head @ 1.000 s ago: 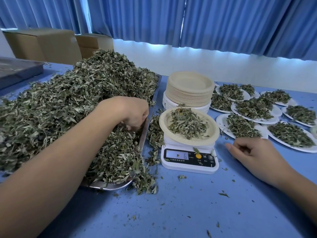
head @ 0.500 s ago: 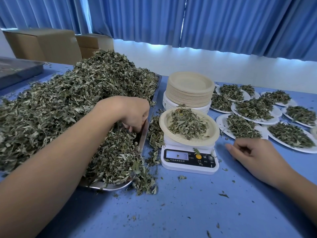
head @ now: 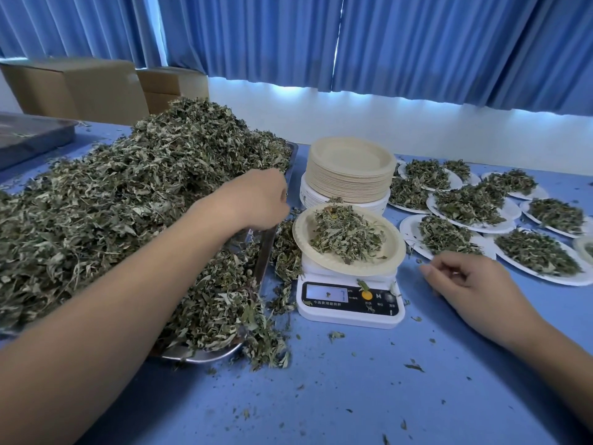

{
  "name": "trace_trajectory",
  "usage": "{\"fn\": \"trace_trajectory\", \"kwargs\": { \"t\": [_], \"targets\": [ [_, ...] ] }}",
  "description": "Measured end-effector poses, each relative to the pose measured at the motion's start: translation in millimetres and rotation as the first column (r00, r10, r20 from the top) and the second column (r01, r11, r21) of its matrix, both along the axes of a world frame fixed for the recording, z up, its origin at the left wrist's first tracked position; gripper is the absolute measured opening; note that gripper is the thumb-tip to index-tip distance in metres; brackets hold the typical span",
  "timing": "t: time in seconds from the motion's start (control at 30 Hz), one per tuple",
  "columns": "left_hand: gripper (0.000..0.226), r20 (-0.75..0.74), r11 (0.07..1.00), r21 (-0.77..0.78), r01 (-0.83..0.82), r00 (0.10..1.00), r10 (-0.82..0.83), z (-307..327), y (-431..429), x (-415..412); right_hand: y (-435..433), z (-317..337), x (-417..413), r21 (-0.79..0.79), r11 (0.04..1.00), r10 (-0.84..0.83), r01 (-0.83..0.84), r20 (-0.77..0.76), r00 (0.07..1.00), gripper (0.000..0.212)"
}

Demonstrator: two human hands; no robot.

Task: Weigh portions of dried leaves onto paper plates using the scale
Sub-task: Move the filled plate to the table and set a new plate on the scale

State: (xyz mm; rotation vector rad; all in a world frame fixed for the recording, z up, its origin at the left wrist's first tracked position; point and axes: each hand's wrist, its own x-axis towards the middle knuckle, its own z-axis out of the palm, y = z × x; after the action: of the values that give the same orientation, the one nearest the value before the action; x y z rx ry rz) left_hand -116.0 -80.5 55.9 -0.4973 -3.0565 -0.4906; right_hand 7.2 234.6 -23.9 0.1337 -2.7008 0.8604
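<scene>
The paper plate (head: 303, 231) of dried leaves (head: 346, 234) sits on the scale (head: 349, 311). Left of the scale, the left hand (head: 256, 200) hangs above the tray (head: 266, 255) edge, fingers curled under; whether they pinch leaves I cannot tell. A pinch could scatter short of the plate or overshoot the weight. The right hand (head: 465, 281) rests loosely curled and empty, right of the scale. A second ago the left hand dug into the pile (head: 128, 203); it has since lifted.

On the scale (head: 349, 300), a white "M" sits just right of the orange button (head: 367, 295); the display (head: 326, 292) digits and small print are too blurred to read.
</scene>
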Motion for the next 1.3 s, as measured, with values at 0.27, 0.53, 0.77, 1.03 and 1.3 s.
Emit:
{"fn": "trace_trajectory", "kwargs": {
  "t": [0.27, 0.53, 0.77, 1.03, 1.3],
  "targets": [
    [0.033, -0.065, 0.997, 0.043, 0.059, 0.996, -0.056, -21.3, 25.7, 11.6, -27.2, 3.4, -22.7, -0.581, 0.813, 0.060, 0.049, 0.168, 0.984, 0.015],
    [0.023, -0.011, 0.973, 0.220, 0.068, 0.998, -0.067, -9.3, 54.3, 17.7, -21.2, 14.2, -16.1, -0.748, 0.639, 0.028, 0.177, 0.253, 0.967, 0.012],
    [0.020, 0.030, 0.918, 0.354, 0.180, 0.979, -0.203, -3.1, 148.1, 26.7, 54.2, 28.0, 16.2, -0.738, 0.593, -0.191, 0.321, 0.259, 0.947, 0.006],
    [0.015, 0.077, 0.887, 0.326, 0.326, 0.926, -0.369, -10.5, 289.2, 33.6, 172.4, 25.8, 53.2, -0.742, 0.506, -0.418, 0.439, 0.235, 0.878, 0.007],
    [0.019, 0.087, 0.887, 0.294, 0.356, 0.914, -0.396, 25.2, 402.3, -5.3, 265.0, 49.8, 21.1, -0.646, 0.488, -0.593, 0.587, 0.248, 0.766, 0.014]
  ]
}}
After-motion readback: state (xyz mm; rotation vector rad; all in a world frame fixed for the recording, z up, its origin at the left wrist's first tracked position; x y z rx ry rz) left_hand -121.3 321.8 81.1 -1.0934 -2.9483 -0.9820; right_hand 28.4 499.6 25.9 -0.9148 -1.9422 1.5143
